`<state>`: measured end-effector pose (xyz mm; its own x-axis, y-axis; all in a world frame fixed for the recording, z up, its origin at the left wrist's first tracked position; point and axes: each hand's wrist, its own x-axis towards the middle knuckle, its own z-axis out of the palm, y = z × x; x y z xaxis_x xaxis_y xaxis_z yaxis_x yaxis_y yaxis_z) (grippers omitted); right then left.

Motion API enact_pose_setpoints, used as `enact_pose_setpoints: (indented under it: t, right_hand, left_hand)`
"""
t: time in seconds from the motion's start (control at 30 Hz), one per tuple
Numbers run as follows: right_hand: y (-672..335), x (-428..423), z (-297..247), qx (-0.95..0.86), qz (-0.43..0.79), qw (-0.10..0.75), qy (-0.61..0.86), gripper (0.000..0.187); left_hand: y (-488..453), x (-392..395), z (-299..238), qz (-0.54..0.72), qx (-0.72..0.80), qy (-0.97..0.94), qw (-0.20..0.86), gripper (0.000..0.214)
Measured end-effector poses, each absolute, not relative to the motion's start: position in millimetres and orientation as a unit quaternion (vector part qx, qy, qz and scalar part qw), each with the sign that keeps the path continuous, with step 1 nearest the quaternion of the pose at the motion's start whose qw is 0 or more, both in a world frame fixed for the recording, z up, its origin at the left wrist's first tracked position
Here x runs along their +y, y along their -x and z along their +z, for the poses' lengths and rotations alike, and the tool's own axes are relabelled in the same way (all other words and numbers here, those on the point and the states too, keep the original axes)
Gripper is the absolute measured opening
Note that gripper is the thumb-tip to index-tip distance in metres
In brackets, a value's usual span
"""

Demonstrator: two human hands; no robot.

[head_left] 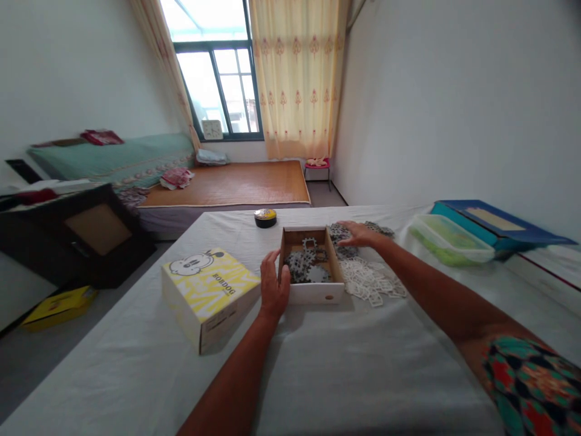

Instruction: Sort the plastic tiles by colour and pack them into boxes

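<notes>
An open cardboard box (316,294) sits near the middle of the table, with grey gear-shaped pieces (300,266) inside it. My left hand (274,284) grips the box's left side, the thumb by the wall's edge and the fingers along the outside. Beyond the right wall, my right hand (358,233) reaches over a pile of grey pieces (339,233), its fingers apart and curved down. Whether its fingertips touch a piece is hard to see. Closer to me, white square frame-like pieces (370,280) lie in a loose heap against the box.
A yellow and white box lid (213,290) lies on the left of the white-covered table (336,363). Behind it stands a round yellow and black tin (265,218). On the right are a clear plastic tub (449,239) and a blue box (494,221). A bed (245,181) is beyond.
</notes>
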<state>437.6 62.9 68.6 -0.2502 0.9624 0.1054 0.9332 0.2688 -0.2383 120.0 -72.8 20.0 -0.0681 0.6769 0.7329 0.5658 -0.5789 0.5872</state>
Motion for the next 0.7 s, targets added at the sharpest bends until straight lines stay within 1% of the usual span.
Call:
enact_pose_setpoints:
  t: [0.07, 0.1, 0.17, 0.27, 0.4, 0.47, 0.7]
  right_hand:
    - [-432, 70, 44, -0.784, 0.069, 0.059, 0.614, 0.099]
    - [-428, 72, 35, -0.779, 0.064, 0.048, 0.622, 0.103]
    - [-419, 78, 22, -0.768, 0.053, 0.035, 0.638, 0.105]
    - [-416, 88, 18, -0.76, 0.038, 0.017, 0.648, 0.097]
    - [-426, 94, 24, -0.762, 0.018, 0.032, 0.647, 0.072]
    - [-431, 93, 26, -0.761, 0.011, 0.041, 0.647, 0.065]
    - [-433, 88, 28, -0.737, 0.015, 0.082, 0.671, 0.064]
  left_hand:
    - [-120, -72, 20, 0.566, 0.457, -0.684, 0.048, 0.039]
    - [-119, -72, 20, 0.564, 0.458, -0.685, 0.048, 0.039]
    - [-119, -72, 20, 0.563, 0.461, -0.685, 0.047, 0.039]
    - [-118, -73, 20, 0.562, 0.464, -0.684, 0.046, 0.038]
    - [-118, -74, 21, 0.561, 0.459, -0.687, 0.05, 0.037]
    - [-118, -74, 21, 0.559, 0.457, -0.69, 0.054, 0.036]
    - [-117, -73, 22, 0.559, 0.449, -0.695, 0.061, 0.036]
